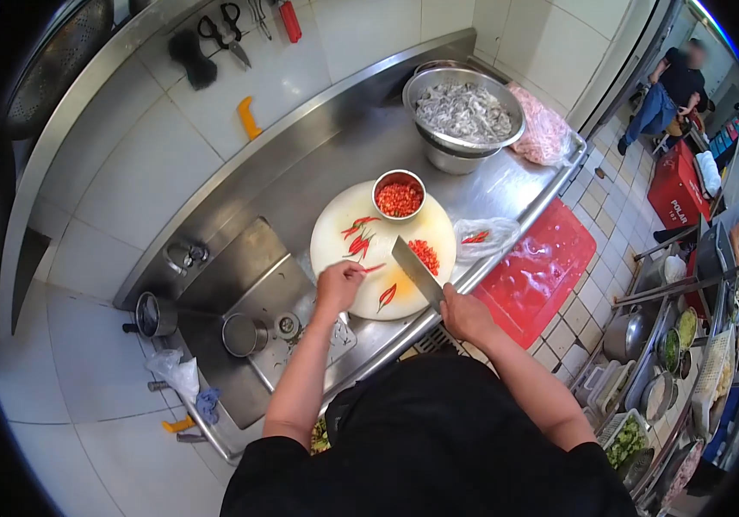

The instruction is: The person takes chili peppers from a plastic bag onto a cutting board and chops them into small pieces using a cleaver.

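On the round white cutting board (332, 220), my left hand (341, 284) pinches a thin red chili pepper (374, 268) by its end. My right hand (466, 314) is wrapped round the handle of a cleaver (415, 270), its blade slanting across the board. Right beside the blade lies a small pile of chopped red chili (425, 256). Several whole-looking red chilies (358, 245) rest left of it, and another chili (388, 296) lies near the front edge. A metal bowl (376, 200) of chopped chili stands at the board's back.
A clear plastic bag (492, 234) with red chili inside touches the board's right side. Behind stand a colander (512, 103) of greyish seafood-like pieces and a bag of pink meat (542, 129). The sink (245, 254) is at left, a red board (542, 267) at right. A person (675, 90) is farther off.
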Demonstrator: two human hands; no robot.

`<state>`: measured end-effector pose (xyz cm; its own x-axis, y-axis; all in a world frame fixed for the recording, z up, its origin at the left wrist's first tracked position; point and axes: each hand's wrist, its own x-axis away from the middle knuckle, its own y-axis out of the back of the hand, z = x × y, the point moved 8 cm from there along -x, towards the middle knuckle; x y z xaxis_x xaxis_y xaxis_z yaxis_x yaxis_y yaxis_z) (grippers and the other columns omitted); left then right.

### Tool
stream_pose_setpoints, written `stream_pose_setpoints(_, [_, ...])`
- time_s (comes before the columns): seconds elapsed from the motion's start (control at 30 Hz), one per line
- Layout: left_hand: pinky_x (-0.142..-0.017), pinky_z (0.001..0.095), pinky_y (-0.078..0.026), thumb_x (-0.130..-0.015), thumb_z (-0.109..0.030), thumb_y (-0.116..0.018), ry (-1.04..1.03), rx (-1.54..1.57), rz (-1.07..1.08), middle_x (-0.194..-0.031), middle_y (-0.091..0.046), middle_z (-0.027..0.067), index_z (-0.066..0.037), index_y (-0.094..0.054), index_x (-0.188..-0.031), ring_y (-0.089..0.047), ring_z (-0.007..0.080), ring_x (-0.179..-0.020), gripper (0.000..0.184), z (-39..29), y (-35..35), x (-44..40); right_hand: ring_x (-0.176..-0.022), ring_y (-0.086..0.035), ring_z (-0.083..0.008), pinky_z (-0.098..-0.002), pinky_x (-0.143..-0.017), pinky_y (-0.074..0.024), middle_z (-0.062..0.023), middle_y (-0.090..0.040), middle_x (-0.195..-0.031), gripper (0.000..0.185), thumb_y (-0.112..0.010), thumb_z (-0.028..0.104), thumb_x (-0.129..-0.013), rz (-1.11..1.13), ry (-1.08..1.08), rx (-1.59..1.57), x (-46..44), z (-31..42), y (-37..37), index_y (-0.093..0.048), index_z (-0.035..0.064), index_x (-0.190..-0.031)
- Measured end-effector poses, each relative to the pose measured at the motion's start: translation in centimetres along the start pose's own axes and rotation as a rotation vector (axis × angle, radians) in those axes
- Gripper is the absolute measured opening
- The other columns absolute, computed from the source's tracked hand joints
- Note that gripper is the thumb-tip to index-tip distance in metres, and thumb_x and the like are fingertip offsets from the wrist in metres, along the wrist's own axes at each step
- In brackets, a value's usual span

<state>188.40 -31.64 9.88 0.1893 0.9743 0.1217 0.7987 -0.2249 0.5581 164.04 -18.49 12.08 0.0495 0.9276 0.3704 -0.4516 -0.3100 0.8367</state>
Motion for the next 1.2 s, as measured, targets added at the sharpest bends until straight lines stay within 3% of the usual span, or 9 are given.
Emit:
stream_pose_setpoints(0.07, [-0.074,0.0357,-0.054,-0.081,-0.015,-0.071,-0.031,-0.164,-0.039,-0.087,-0.072,0.0123,-0.006,-0.075,-0.092,-0.070,0.0246,-0.078,0.015,-0.1,-1.3,2.4,-0.084,-0.067,-0.0439,-0.0568,-0.076,-0.0516,-0.0280,-0.067,-0.085,0.024,-0.047,0.023,-0.099,0.017,-0.005,-0.008,0.0,0.0,-0.2,-0.047,0.0031,-0.111])
stream_pose_setpoints(0.1, [-0.079,0.0397,-0.054,-0.081,-0.016,-0.070,0.048,-0.185,-0.008,-0.092,-0.071,0.0148,-0.006,-0.075,-0.092,-0.069,0.0301,-0.085,0.016,0.2,-1.9,3.2,-0.084,-0.067,-0.0440,-0.0565,-0.076,-0.0516,-0.0280,-0.067,-0.085,0.024,-0.047,0.023,-0.098,0.017,-0.009,-0.010,-0.1,0.0,-0.2,-0.047,0.0030,-0.111])
stream_pose_setpoints(0.2, [-0.079,0.0387,-0.055,-0.083,-0.018,-0.072,0.040,-0.284,-0.005,-0.092,-0.072,0.0141,-0.007,-0.076,-0.094,-0.070,0.0273,-0.083,0.016,0.7,-3.0,4.0,-0.084,-0.067,-0.0442,-0.0562,-0.076,-0.0517,-0.0281,-0.067,-0.085,0.024,-0.047,0.022,-0.099,0.025,-0.004,-0.007,-0.1,0.0,-0.1,-0.047,0.0026,-0.112])
stream_pose_setpoints(0.47, [-0.083,0.0408,-0.054,-0.085,-0.015,-0.069,-0.070,-0.302,0.121,-0.096,-0.072,0.0168,-0.008,-0.077,-0.101,-0.070,0.0314,-0.090,0.019,-0.4,-3.3,3.7,-0.083,-0.068,-0.0438,-0.0560,-0.075,-0.0523,-0.0278,-0.067,-0.084,0.024,-0.047,0.022,-0.099,0.023,0.018,-0.023,-0.2,0.0,0.2,-0.047,0.0021,-0.111])
stream_pose_setpoints(0.73, [-0.077,0.0398,-0.055,-0.083,-0.020,-0.072,-0.054,-0.344,0.123,-0.087,-0.074,0.0159,-0.007,-0.077,-0.098,-0.071,0.0311,-0.079,0.020,-1.7,-3.8,3.6,-0.084,-0.068,-0.0439,-0.0559,-0.075,-0.0528,-0.0277,-0.068,-0.085,0.022,-0.045,0.021,-0.099,0.029,0.017,-0.024,-0.2,-0.1,0.1,-0.046,0.0014,-0.110])
stream_pose_setpoints(0.97, [-0.077,0.0391,-0.055,-0.083,-0.020,-0.073,-0.059,-0.317,0.135,-0.088,-0.074,0.0168,-0.006,-0.077,-0.099,-0.072,0.0293,-0.079,0.022,-1.7,-4.7,3.9,-0.085,-0.069,-0.0434,-0.0559,-0.075,-0.0534,-0.0271,-0.068,-0.086,0.022,-0.044,0.020,-0.099,0.026,0.027,-0.026,-0.1,0.1,0.4,-0.046,0.0006,-0.109])
stream_pose_setpoints(1.07, [-0.080,0.0390,-0.055,-0.084,-0.022,-0.074,-0.006,-0.291,0.103,-0.092,-0.074,0.0164,-0.005,-0.075,-0.104,-0.072,0.0293,-0.084,0.027,-1.8,-4.3,4.7,-0.085,-0.069,-0.0429,-0.0557,-0.075,-0.0537,-0.0269,-0.068,-0.086,0.022,-0.045,0.020,-0.099,0.031,0.030,-0.016,0.0,0.3,0.4,-0.047,0.0004,-0.109])
stream_pose_setpoints(1.2, [-0.084,0.0391,-0.054,-0.085,-0.023,-0.073,-0.099,-0.381,0.037,-0.101,-0.073,0.0158,-0.005,-0.074,-0.107,-0.070,0.0311,-0.092,0.029,-2.7,-4.6,6.3,-0.085,-0.069,-0.0427,-0.0555,-0.075,-0.0536,-0.0267,-0.068,-0.086,0.022,-0.044,0.019,-0.099,0.039,0.023,-0.010,0.1,0.5,0.7,-0.047,0.0001,-0.109])
